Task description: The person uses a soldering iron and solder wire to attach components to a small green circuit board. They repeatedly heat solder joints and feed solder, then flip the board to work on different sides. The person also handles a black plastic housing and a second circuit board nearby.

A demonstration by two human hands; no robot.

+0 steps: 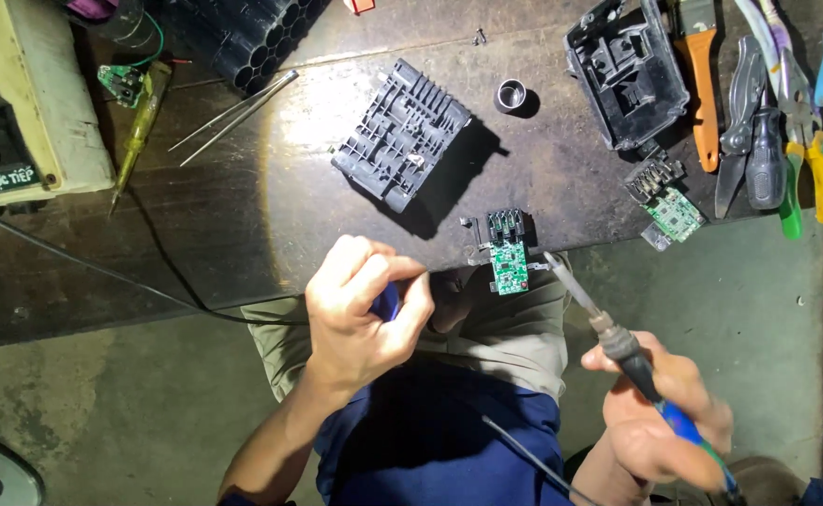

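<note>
1. Your right hand (660, 412) grips the soldering iron (618, 342) — fingers wrapped tight, tip just beside the green circuit board (508, 262) at the table (243, 215) edge.
2. Your left hand (365, 314) is curled shut around a small blue object (388, 302) — near the board.

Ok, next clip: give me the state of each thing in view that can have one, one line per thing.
Left hand: closed around a small blue object, above the lap.
Right hand: gripping the soldering iron.
Soldering iron: held, tip at the small green circuit board's right edge.
Small green circuit board: flat at the table's near edge.
Black housing half: open, hollow side up.
Pliers: lying flat, unheld.
</note>
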